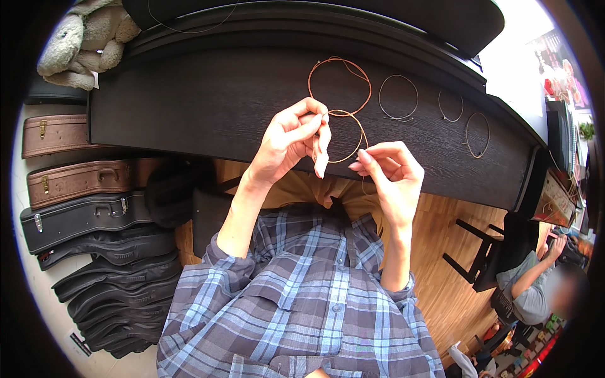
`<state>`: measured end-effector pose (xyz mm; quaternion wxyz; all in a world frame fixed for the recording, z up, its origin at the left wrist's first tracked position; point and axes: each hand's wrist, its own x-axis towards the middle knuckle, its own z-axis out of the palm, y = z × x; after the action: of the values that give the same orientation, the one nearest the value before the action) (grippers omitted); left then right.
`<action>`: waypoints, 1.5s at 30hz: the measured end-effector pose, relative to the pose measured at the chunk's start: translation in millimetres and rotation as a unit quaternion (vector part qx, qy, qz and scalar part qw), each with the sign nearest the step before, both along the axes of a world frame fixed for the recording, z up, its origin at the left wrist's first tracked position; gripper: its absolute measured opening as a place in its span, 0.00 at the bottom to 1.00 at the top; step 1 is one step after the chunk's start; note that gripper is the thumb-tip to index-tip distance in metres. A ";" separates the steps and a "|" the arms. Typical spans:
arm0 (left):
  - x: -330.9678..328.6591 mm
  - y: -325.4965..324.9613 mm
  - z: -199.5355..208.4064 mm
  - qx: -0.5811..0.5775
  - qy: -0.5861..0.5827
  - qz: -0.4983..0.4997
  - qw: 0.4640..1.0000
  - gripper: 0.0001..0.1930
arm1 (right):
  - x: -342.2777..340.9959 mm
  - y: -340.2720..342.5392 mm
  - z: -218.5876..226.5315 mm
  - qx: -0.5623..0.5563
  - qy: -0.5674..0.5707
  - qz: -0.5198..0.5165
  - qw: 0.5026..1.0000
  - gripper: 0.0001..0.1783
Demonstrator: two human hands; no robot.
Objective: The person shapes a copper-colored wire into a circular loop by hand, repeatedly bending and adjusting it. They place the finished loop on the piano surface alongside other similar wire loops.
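Observation:
My left hand (pixel 293 138) pinches a coiled bronze-coloured guitar string (pixel 364 131) between thumb and fingertips, at the left side of the loop. At the loop's lower right, the fingers of my right hand (pixel 396 173) are closed on the same string, and a thin end hangs below them. Just beyond, a larger copper-coloured coiled string (pixel 370 89) lies on the black piano-like surface (pixel 208 101). To its right rest a silvery coil (pixel 380 101), a smaller thin coil (pixel 440 104) and a darker bronze coil (pixel 467 132).
Brown instrument cases (pixel 72 184) and black cases (pixel 88 217) are stacked at the left. A plush toy (pixel 79 47) sits at the far left corner. A black stool (pixel 485 255) stands at the right, near another person (pixel 529 290). A thin wire (pixel 189 31) curves at the back.

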<state>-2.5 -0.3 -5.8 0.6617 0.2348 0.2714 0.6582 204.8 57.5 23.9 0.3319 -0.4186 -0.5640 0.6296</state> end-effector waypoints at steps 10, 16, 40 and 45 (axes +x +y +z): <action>9.6 2.8 -1.2 0.017 0.083 0.002 0.996 0.06 | -14.8 -3.5 -2.1 0.028 0.016 -0.017 0.999 0.07; 15.1 4.1 1.4 0.011 0.124 0.028 0.992 0.05 | -10.9 1.2 -8.6 0.007 0.054 0.003 0.999 0.08; 18.0 4.3 -0.1 -0.002 0.185 0.063 0.981 0.05 | 1.6 -6.3 -1.3 -0.012 0.050 0.037 0.998 0.33; 16.7 3.5 0.3 -0.004 0.169 0.063 0.984 0.05 | 5.8 -3.7 0.4 -0.083 0.095 0.085 0.988 0.34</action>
<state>14.2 3.2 -5.5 0.5648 0.3225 0.3958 0.6483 210.6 53.8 24.3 0.2935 -0.3340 -0.5095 0.7367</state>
